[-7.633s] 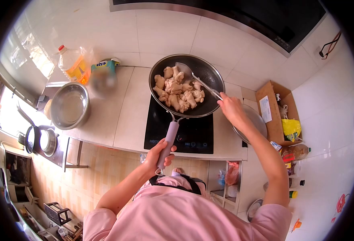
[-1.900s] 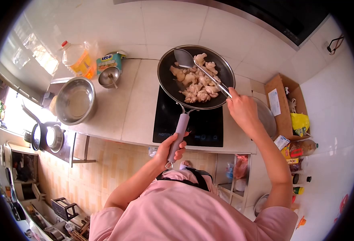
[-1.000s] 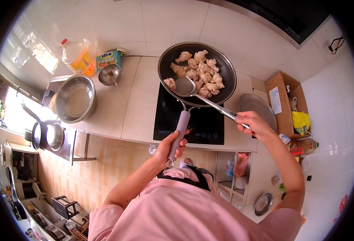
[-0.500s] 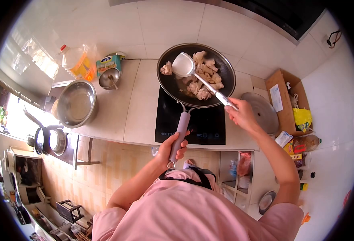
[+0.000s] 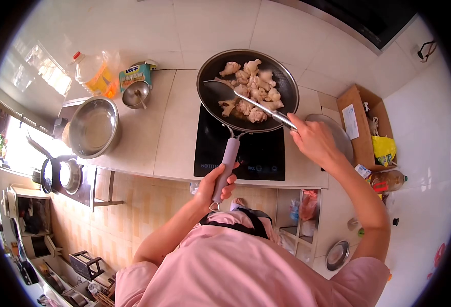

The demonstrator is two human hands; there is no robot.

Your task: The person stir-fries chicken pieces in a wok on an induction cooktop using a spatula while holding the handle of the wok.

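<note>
A dark frying pan (image 5: 216,113) holding several pale chunks of chicken (image 5: 258,93) sits on the black induction cooktop (image 5: 258,153). My left hand (image 5: 216,185) is wrapped round the pan's mauve handle (image 5: 229,156), close to my body. My right hand (image 5: 311,139) grips the end of a metal spatula (image 5: 261,106) at the pan's right side. The spatula reaches across the pan among the chicken, its blade turned edge-on on the left side. Some brownish liquid shows at the bottom of the pan.
Left on the counter are a steel basin (image 5: 95,128), a small metal bowl (image 5: 136,95) with a spoon, an oil jug (image 5: 90,77) and a teal packet (image 5: 135,75). To the right are a round lid (image 5: 338,135), a cardboard box (image 5: 361,128) and a bottle (image 5: 389,180).
The spatula's blade has turned from flat to edge-on and shifted left and lower. Chicken pieces have been spread about in the pan. My left hand keeps its hold on the handle.
</note>
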